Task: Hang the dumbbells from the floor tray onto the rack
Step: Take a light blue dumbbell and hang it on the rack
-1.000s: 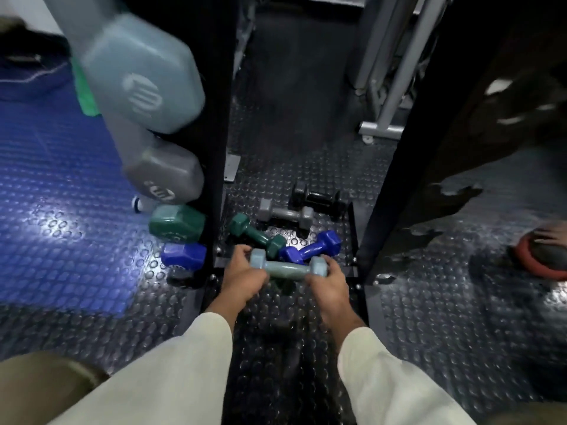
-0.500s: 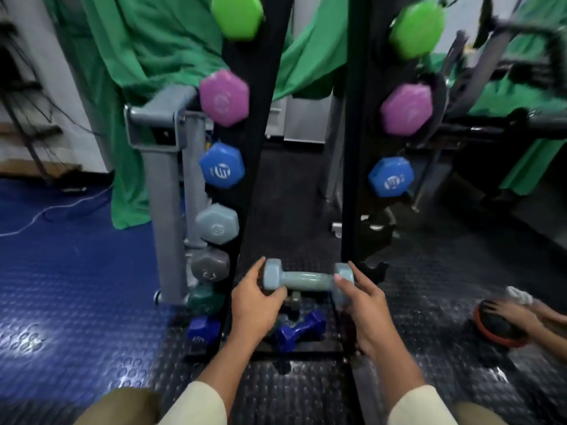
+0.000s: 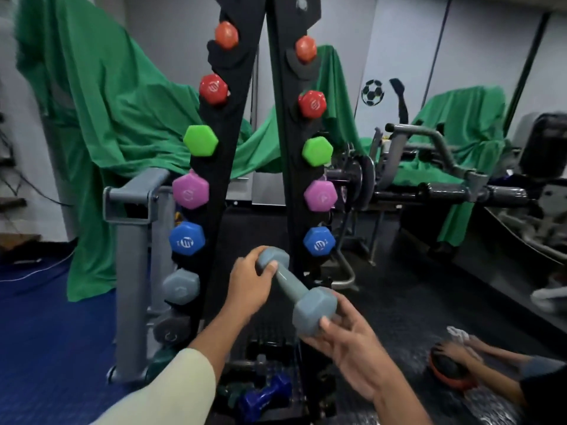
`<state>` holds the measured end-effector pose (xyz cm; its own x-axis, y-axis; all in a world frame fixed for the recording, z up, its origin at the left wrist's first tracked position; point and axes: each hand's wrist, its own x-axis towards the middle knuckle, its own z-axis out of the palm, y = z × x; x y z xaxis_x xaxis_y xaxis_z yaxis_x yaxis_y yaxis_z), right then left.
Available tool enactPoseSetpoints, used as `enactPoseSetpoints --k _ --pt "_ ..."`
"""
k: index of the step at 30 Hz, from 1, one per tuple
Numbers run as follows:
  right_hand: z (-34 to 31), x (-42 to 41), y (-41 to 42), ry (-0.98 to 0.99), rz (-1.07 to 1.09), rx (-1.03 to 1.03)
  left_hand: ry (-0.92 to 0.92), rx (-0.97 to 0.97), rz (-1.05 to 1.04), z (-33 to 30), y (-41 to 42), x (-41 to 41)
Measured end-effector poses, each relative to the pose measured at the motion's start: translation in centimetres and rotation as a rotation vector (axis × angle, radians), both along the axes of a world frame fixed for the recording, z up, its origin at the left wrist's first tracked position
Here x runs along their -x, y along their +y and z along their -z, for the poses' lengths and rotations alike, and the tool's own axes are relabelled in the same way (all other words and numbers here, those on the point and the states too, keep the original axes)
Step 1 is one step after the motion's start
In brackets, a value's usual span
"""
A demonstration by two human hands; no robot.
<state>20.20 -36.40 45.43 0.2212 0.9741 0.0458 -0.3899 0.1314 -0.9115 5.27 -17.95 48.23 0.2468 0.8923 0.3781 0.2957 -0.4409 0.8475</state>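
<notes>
We held the grey-blue dumbbell (image 3: 296,288) between both hands at the lower middle of the frame, just in front of the rack (image 3: 283,167) and below its blue pair. Our left hand (image 3: 248,286) was curled over the far head, thumb pressed on its face. Our right hand (image 3: 349,348) cupped the near head from beneath, fingers only loosely bent around it.

We judged the main risk to lie in that loose right-hand support: the dumbbell was tilted, near end lower, and could have slid off our palm toward the floor tray (image 3: 270,412), where a dark blue dumbbell (image 3: 265,392) lay at the bottom of the frame. A second risk, as we saw it, was missing the cradle. The handle ran diagonally rather than across the two uprights, so unless squared up, one head might have caught an upright or knocked the blue dumbbell (image 3: 319,245) above.

The dumbbell itself had a smooth, matte coating, hexagonal heads and a slim handle, matching the grey one (image 3: 181,286) hung at the left of the rack.
</notes>
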Motion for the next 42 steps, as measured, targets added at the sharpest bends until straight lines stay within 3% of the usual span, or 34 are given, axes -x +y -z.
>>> enactPoseSetpoints --k 8,13,20,26,31,36,42 --pt "-0.6 -0.5 -1.4 -0.032 0.098 -0.023 -0.098 0.196 0.130 1.7 -1.1 -5.6" --pt "-0.2 -1.0 -1.5 -0.145 0.146 -0.041 -0.014 0.205 0.192 2.2 -0.8 -7.9" --pt "2.2 -1.5 0.5 -0.221 0.385 -0.071 0.046 0.195 0.324 3.3 0.5 -9.6" --pt "3.2 -3.4 2.8 -0.286 0.485 -0.092 -0.054 0.132 0.012 6.1 2.9 -8.7" --pt "3.6 -6.0 5.3 -0.459 0.494 -0.080 0.078 0.139 0.186 7.1 4.7 -9.4" --pt "3.3 -8.5 9.7 -0.676 0.479 -0.068 -0.025 0.139 0.120 7.7 6.0 -10.2" --pt "3.2 -11.2 13.4 -0.787 0.333 -0.073 -0.040 0.146 0.131 8.1 6.8 -10.4"
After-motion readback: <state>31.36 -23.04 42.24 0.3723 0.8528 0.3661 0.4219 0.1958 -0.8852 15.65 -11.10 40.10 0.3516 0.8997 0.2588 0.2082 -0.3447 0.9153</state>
